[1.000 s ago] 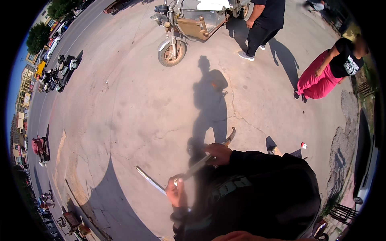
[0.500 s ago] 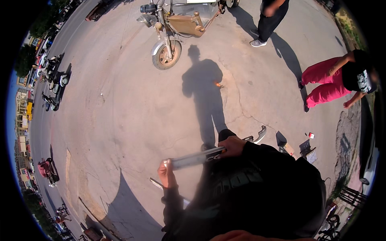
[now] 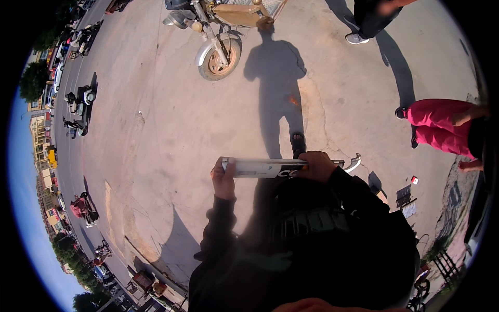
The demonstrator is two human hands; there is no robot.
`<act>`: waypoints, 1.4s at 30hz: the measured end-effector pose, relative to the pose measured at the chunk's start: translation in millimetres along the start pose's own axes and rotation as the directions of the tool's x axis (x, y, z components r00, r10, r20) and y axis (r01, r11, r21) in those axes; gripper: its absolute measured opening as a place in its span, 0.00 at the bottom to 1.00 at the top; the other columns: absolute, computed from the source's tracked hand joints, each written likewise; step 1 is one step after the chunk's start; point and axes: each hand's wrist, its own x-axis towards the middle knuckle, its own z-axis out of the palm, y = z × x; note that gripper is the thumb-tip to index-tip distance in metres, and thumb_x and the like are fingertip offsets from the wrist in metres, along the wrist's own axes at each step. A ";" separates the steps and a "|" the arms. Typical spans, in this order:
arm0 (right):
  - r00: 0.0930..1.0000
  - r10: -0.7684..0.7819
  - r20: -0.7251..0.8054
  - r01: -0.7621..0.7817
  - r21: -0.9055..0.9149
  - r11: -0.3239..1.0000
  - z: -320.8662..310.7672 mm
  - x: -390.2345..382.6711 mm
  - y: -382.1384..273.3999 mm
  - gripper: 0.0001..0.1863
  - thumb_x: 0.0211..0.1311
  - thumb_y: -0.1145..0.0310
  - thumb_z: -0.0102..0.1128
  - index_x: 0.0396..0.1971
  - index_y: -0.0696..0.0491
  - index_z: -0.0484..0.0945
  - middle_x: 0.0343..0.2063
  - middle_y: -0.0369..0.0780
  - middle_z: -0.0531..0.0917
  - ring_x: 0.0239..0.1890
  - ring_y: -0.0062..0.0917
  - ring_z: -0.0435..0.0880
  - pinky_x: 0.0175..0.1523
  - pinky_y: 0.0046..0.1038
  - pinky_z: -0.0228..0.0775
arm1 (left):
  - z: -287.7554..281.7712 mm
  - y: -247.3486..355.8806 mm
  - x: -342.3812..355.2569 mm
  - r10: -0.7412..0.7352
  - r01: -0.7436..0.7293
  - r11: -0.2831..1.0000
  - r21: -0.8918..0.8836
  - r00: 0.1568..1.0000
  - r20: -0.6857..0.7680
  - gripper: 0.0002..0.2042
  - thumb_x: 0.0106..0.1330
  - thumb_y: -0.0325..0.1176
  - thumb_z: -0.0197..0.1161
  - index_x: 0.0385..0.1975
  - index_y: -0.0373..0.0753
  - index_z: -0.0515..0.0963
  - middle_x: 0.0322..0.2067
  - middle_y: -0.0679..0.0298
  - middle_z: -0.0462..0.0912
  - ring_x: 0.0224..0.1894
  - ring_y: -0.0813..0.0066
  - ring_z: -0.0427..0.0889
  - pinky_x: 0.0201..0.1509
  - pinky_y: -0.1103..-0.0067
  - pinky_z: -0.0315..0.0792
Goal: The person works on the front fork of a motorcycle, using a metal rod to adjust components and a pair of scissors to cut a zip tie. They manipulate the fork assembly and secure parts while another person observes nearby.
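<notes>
My left hand (image 3: 223, 178) grips the left end of a long, flat silver-and-white metal piece (image 3: 260, 168) with dark lettering, held level in front of my dark top. My right hand (image 3: 317, 166) is closed round its right part. A pale curved end (image 3: 354, 163) sticks out beyond my right hand. My shadow (image 3: 273, 93) lies on the concrete ahead, and one of my sandalled feet (image 3: 298, 145) shows just above the piece.
A three-wheeler (image 3: 218, 54) stands ahead, a person in dark trousers (image 3: 366, 18) beside it. Another person in pink trousers (image 3: 436, 132) is at the right, near small boxes and loose items (image 3: 404, 197) on the ground. Scooters (image 3: 78, 112) and a road (image 3: 80, 62) are along the left.
The metal piece has swung from slanted to level and risen in view, both hands staying on it. The person in pink has shifted rightward and lower in the picture.
</notes>
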 end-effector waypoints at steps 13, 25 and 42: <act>0.998 0.035 -0.061 -0.033 0.032 0.999 -83.2 112.8 40.8 0.28 0.57 0.39 0.65 0.30 0.53 0.78 0.27 0.45 0.84 0.34 0.44 0.84 0.40 0.43 0.74 | 36.9 39.8 169.2 -0.122 0.090 0.989 0.122 0.949 0.291 0.06 0.73 0.31 0.56 0.36 0.37 0.76 0.32 0.72 0.76 0.36 0.87 0.70 0.44 0.84 0.67; 0.858 0.334 -0.390 -0.302 0.143 0.942 -107.1 221.3 10.2 0.22 0.53 0.47 0.72 0.30 0.52 0.76 0.24 0.43 0.83 0.32 0.41 0.85 0.34 0.41 0.75 | 74.3 52.3 406.9 -0.148 -0.111 0.905 0.412 0.825 0.546 0.16 0.73 0.42 0.59 0.34 0.32 0.78 0.24 0.63 0.79 0.30 0.79 0.75 0.38 0.77 0.71; 0.680 0.592 -0.433 -0.475 0.355 0.805 -45.5 348.1 61.0 0.16 0.58 0.56 0.67 0.30 0.52 0.71 0.27 0.44 0.80 0.34 0.44 0.82 0.36 0.44 0.74 | 64.7 -7.8 590.7 -0.291 -0.397 0.595 0.699 0.704 0.648 0.13 0.73 0.39 0.57 0.47 0.37 0.79 0.44 0.58 0.83 0.45 0.66 0.82 0.50 0.71 0.76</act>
